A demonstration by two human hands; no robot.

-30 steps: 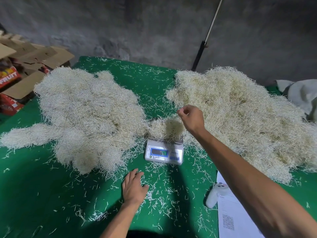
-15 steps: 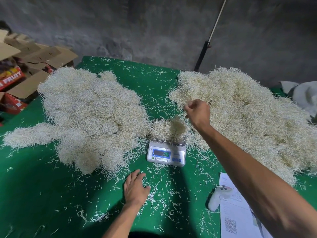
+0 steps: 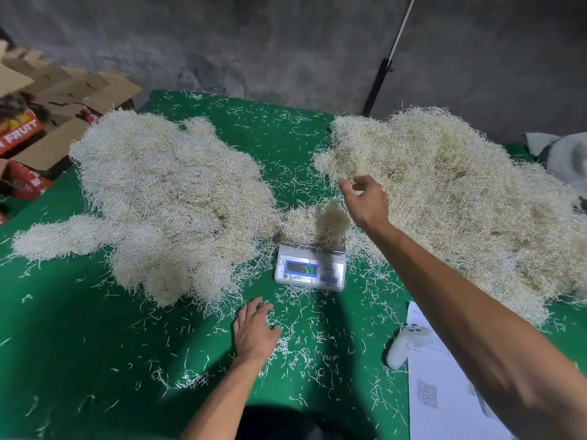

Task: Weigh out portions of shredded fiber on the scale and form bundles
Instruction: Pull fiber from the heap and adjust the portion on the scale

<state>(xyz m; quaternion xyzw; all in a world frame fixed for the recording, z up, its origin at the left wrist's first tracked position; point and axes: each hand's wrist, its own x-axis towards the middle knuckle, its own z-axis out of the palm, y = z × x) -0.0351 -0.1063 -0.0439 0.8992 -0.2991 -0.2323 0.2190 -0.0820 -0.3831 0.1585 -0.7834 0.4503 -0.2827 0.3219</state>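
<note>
Scale (image 3: pixel 310 268) one, fiber heaps (image 3: pixel 171 198) two, hands (image 3: pixel 254 331) two.

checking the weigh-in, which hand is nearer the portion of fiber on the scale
Right. The right hand hovers just beside the portion on the scale; the left hand rests flat on the green table, nearer the person.

Pale straw-coloured shredded fiber (image 3: pixel 171 198) lies on a green table (image 3: pixel 79 344). The scale (image 3: pixel 309 269) is silver-white with a blue display panel.
</note>
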